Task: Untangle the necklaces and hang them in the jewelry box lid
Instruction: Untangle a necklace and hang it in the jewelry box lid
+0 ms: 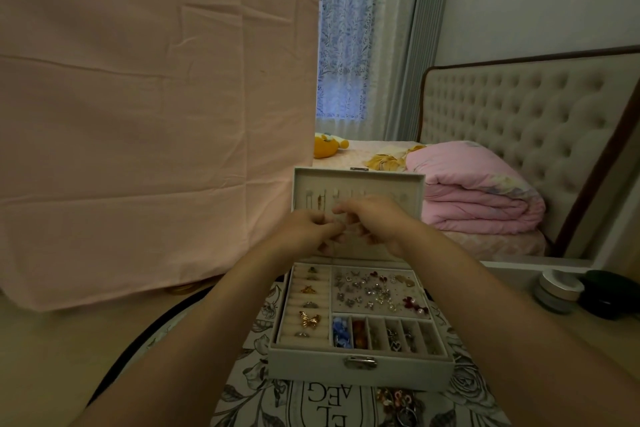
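Two bare arms reach up from the bottom edge, one on each side of the jewelry box. Left hand and right hand are close together in front of the box's lid, which stands open and upright. Both hands have curled fingers and pinch one thin necklace. A bit of it hangs down toward the box. One small gold piece hangs in the lid above the left hand, too small to tell what it is. Inside the box, one gold butterfly ring sits on the left side, and six thin slots run along the front right. The box stands on a flower mat. Right of the box, one pale jar sits on the surface. Behind the box lies one folded pink blanket.
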Motion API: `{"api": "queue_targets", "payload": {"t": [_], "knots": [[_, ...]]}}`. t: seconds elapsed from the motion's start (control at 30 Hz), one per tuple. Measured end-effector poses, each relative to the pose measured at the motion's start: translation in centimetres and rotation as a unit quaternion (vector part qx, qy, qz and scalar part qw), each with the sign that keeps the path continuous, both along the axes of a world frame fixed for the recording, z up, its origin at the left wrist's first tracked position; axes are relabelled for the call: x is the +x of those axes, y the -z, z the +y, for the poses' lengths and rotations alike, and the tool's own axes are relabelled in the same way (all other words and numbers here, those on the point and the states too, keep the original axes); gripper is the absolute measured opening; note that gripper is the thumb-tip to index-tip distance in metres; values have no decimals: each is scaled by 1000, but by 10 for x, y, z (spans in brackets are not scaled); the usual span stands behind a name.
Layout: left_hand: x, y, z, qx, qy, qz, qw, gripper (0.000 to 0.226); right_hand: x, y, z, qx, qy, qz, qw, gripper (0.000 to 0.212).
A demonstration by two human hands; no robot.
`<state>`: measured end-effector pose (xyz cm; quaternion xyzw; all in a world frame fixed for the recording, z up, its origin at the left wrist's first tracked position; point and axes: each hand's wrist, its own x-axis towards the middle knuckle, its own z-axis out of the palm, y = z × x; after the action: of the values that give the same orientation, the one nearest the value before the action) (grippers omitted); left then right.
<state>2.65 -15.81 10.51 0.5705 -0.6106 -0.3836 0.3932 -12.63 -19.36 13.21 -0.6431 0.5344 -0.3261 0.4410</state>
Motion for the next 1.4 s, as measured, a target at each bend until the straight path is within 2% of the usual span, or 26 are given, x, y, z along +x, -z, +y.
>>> {"api": "queue_targets", "payload": {"t": [0.1,0.2,0.33,0.4,0.47,0.53,0.63,0.7,0.8,0.93,1.03,1.1,1.23,1.3,1.4], "knots": [[2,-3,0,-6,-9,17,1000,15,-2,14,5,46,-40,55,997,20],[0,-7,1,-19,-16,12,1000,17,0,28,9,28,-114,119,986,19],[-2,-6,1,-53,-22,1,998,15,2,32,8,-19,-122,94,988,10],[2,-4,-1,-85,-28,-25,996,17,2,32,4,-37,-113,104,987,9],[8,1,-4,-127,-43,-108,985,25,1,29,0,-50,-103,108,988,16],[13,9,-7,-171,-54,-230,957,33,1,22,-5,-73,-90,94,989,17],[16,26,-9,-234,-31,-399,886,37,0,11,-11,-90,-74,69,991,14],[17,35,-10,-263,-26,-458,849,37,1,6,-16,-85,-58,69,992,12],[16,43,-9,-281,-18,-500,819,40,3,3,-20,-91,-46,66,993,12],[15,46,-10,-290,-20,-510,810,45,8,5,-29,-134,-34,74,988,17],[15,43,-13,-286,-23,-519,805,43,9,13,-35,-149,-26,76,986,13],[16,41,-14,-279,-20,-519,808,41,9,21,-38,-167,-34,109,979,11],[18,39,-15,-278,-9,-509,814,37,6,36,-33,-258,-44,303,916,18],[19,40,-15,-275,-6,-513,813,37,5,41,-27,-302,-29,335,892,21],[19,40,-15,-266,-7,-513,816,39,4,42,-20,-320,-37,346,881,26]]}}
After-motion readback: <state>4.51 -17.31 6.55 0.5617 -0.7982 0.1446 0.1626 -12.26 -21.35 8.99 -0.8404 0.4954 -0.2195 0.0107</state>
